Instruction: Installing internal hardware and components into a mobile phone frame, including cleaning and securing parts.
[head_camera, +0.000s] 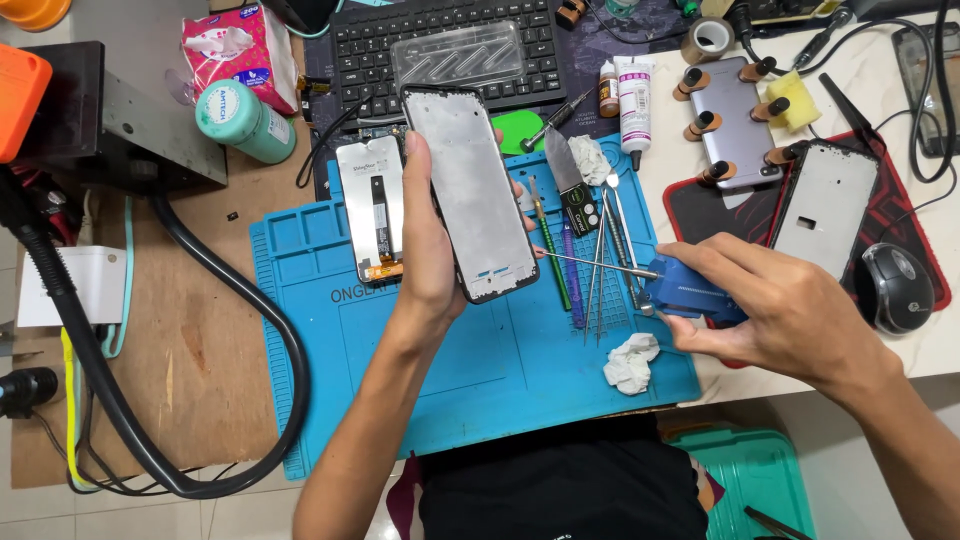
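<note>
Left hand (428, 262) fingers wrapped around phone frame (470, 190); right hand (775, 305) fingers closed on blue tool (688, 292), its metal tip (590, 262) just beside the frame

Place: a phone repair workshop.
Work surface: blue silicone repair mat (480, 370) with moulded parts compartments along its far and left edges.
Tools: tweezers and spudgers (600, 255) laid out at the mat's right side.
Parts: bare phone frame (470, 190), loose screen panel (370, 205), clamped phone back (730, 120) near the bench's far right corner.
Supplies: glue tube (634, 95), keyboard (445, 45) at the far edge.
</note>
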